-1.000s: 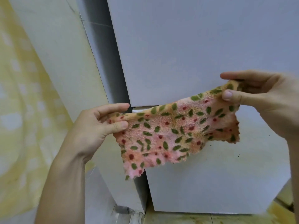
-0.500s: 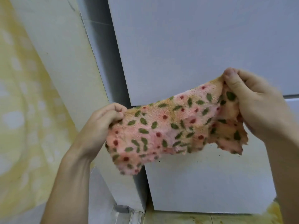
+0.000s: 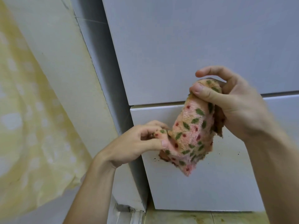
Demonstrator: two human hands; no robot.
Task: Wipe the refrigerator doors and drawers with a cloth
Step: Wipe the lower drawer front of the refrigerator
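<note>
Pink cloth (image 3: pixel 191 131) pinched by left hand (image 3: pixel 137 146), gripped by right hand (image 3: pixel 234 107); drawer (image 3: pixel 210 188) specks (image 3: pixel 154 159) at its eight o'clock look unwiped.

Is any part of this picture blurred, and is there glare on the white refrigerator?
Head view: the right hand is slightly smeared, while the pink spotted fleece cloth looks sharp; head view: the white refrigerator door shows soft even light, no glare, and its edges lean from the wide lens.
</note>
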